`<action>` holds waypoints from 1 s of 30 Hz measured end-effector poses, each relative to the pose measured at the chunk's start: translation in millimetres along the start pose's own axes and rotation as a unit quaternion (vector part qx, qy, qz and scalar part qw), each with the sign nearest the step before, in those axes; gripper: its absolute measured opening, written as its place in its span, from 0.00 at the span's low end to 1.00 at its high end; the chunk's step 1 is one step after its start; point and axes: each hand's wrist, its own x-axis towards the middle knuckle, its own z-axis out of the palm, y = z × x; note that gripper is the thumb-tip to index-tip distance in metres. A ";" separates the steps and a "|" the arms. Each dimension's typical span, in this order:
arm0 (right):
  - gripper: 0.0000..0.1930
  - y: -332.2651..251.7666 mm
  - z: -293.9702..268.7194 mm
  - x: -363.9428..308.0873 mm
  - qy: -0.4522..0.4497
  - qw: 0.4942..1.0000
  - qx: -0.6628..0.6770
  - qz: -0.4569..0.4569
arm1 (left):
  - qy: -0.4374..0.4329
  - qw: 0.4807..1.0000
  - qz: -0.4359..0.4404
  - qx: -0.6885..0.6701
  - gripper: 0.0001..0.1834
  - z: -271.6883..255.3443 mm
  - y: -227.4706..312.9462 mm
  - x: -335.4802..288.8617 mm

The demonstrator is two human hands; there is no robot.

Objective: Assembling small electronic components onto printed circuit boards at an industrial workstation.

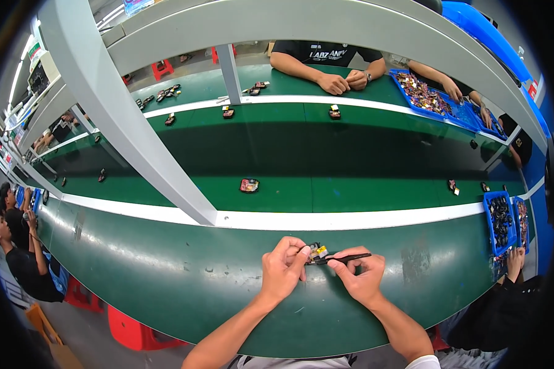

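Note:
Above the near green worktop (pixel 228 270), my left hand (pixel 281 268) pinches a small electronic assembly (pixel 317 251) with black, metallic and yellow parts. Between the thumb and fingers of my right hand (pixel 362 274) is a slim black hand tool (pixel 354 257), perhaps tweezers. Its tip end reaches the near side of the assembly; whether it touches is too small to tell. Both hands are close together, and my fingers cover part of the assembly.
Beyond a white rail (pixel 326 219) runs a green conveyor belt (pixel 375 190) carrying spaced assemblies, one (pixel 249 185) ahead-left. A grey post (pixel 123 117) slants across the left. Blue trays of parts (pixel 491 226) stand at right. Several co-workers sit around the line.

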 end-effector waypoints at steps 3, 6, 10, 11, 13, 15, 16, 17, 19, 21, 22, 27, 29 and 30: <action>0.07 -0.2 -0.7 1.2 -0.006 1.000 -0.022 0.003 | -0.006 1.000 0.010 0.005 0.06 -0.2 -2.8 0.6; 0.08 0.5 0.2 1.8 -0.004 1.000 -0.026 -0.004 | 0.001 1.000 -0.006 0.000 0.06 0.3 0.2 0.2; 0.08 0.4 0.7 1.4 -0.006 1.000 -0.009 0.011 | -0.005 1.000 -0.011 0.008 0.05 1.0 2.2 -0.5; 0.08 0.3 1.0 1.3 -0.008 1.000 -0.002 0.022 | -0.006 1.000 -0.009 0.009 0.05 1.1 1.5 -0.9; 0.08 -0.1 1.5 0.8 -0.011 0.999 0.004 0.032 | -0.007 1.000 -0.008 0.009 0.05 1.5 0.4 -1.7; 0.08 0.5 1.8 -0.1 -0.019 0.998 0.020 0.050 | -0.018 1.000 -0.005 0.005 0.05 2.8 -0.8 -2.4; 0.08 1.9 2.0 -0.6 -0.020 0.998 0.020 0.050 | -0.018 1.000 -0.005 0.005 0.05 3.4 -0.4 -2.9; 0.07 3.9 2.5 -1.0 -0.013 0.995 0.067 0.071 | -0.020 1.000 -0.005 0.000 0.05 4.0 0.6 -3.4; 0.07 3.8 2.5 -1.2 -0.007 0.989 0.114 0.092 | -0.021 1.000 -0.005 -0.006 0.05 3.3 0.9 -4.0; 0.06 -1.4 0.4 1.0 -0.013 0.965 0.193 0.179 | -0.035 0.999 0.003 -0.016 0.06 2.3 0.0 -4.1; 0.06 -4.6 0.3 2.5 -0.014 0.964 0.193 0.180 | -0.034 0.999 0.003 -0.016 0.06 2.0 -0.7 -4.4; 0.05 -11.5 0.6 5.7 -0.003 0.954 0.209 0.214 | -0.025 0.999 0.010 -0.032 0.07 3.6 -2.6 -6.1; 0.05 -11.0 -0.8 4.7 0.000 0.955 0.208 0.213 | -0.024 0.999 0.009 -0.034 0.07 5.2 -3.6 -6.0; 0.04 -9.6 -0.5 4.3 0.001 0.955 0.210 0.212 | -0.019 0.999 0.009 -0.034 0.07 5.3 -4.3 -6.2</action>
